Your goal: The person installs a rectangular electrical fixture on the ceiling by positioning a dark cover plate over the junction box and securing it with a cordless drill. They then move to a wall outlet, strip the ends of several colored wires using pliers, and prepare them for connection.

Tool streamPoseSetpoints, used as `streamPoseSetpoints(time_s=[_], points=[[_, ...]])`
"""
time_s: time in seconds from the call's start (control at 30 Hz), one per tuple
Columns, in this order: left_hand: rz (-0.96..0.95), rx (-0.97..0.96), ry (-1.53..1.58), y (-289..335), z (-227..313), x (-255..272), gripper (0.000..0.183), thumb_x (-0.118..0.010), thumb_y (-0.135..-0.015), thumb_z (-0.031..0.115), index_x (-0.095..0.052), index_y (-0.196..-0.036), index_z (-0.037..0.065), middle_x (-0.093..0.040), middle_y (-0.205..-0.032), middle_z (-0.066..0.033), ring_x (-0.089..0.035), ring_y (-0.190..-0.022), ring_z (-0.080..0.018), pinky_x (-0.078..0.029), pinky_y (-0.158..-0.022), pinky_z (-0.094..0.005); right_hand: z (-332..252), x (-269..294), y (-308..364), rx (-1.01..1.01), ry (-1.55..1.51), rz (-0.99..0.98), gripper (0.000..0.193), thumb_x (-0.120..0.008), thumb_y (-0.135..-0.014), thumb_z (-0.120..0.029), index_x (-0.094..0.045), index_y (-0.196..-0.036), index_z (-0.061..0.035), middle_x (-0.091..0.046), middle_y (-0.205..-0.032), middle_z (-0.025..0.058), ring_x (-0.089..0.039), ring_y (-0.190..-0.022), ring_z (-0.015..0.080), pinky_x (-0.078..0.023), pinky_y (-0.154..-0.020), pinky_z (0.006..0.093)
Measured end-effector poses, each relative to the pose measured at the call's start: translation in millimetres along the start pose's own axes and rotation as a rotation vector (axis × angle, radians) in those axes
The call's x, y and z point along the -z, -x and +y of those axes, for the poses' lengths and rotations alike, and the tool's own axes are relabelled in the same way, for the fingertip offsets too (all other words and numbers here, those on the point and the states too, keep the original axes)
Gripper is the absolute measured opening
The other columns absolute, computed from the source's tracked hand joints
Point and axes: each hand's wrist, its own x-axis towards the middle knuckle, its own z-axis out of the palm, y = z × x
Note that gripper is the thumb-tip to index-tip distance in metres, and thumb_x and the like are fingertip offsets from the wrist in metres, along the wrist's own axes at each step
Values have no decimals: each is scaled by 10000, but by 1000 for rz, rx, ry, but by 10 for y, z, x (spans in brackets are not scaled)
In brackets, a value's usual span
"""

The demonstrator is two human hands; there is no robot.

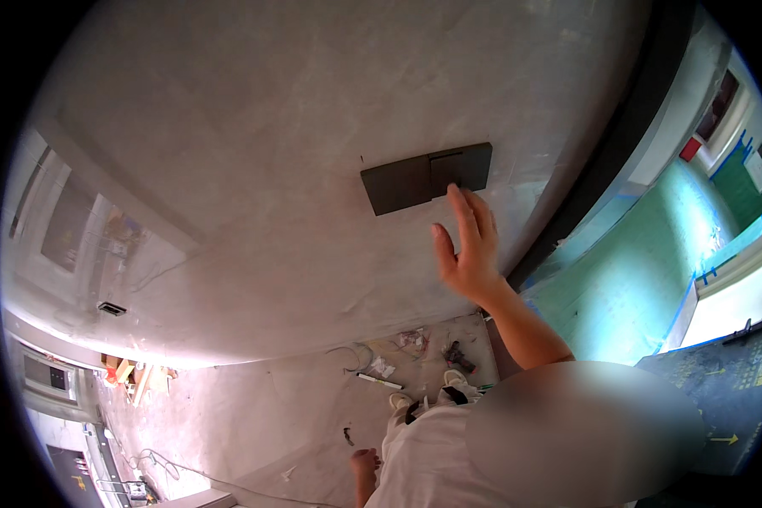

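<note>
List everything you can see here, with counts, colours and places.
Wall panel: one, dark grey, right of centre
Wall: one, pale grey, upper centre
Small fitting: one, black, wall, far left
Floor: one, greyish, below the wall
Upright strip: one, black, right of the wall
Floor covering: one, green, far right
Sheet: one, black with yellow marks, lower right
Drill-like tool: one, dark, floor near shoes
Tan pile: pieces uncountable, floor, far left
Shoes: two, pale, lower centre
Shirt: one, white, lower centre
Right hand: one, bare, at panel's lower edge, contact unclear
Left hand: one, bare, lower centre
</note>
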Motion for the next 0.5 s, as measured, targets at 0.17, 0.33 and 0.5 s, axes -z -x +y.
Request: streamPoseSetpoints(time_s=[0.17, 0.33, 0.5], points=[[22, 30, 60, -96, -69, 65, 221, -727, -860, 130, -664, -1002, -27, -680, -734, -115, -653, -552, -205, -494, -450, -330, -100, 145, -419, -50, 141, -81, 635, -688, -909, -159, -453, -1475, 4, -543, -1155, 163, -530, -999, 326, -434, -902, 413], [44, -18, 56, -150, -19, 76, 202, -738, -844, 120, -674, -967, -28, -679, -716, -109, -647, -543, -200, -491, -450, -325, -21, 41, -29, -73, -46, 1, 619, -679, -912, -135, -457, -1475, -7, -543, -1164, 165, -531, -988, 318, -444, -887, 412], [30, -23, 36, -130, 12, 111, 192, -735, -844, 118, -672, -959, -23, -677, -708, -105, -634, -523, -197, -491, -451, -322, -20, -14, -26, -59, -65, 6, 616, -677, -906, -129, -457, -1471, -26, -532, -1229, 162, -552, -989, 314, -461, -873, 434]])
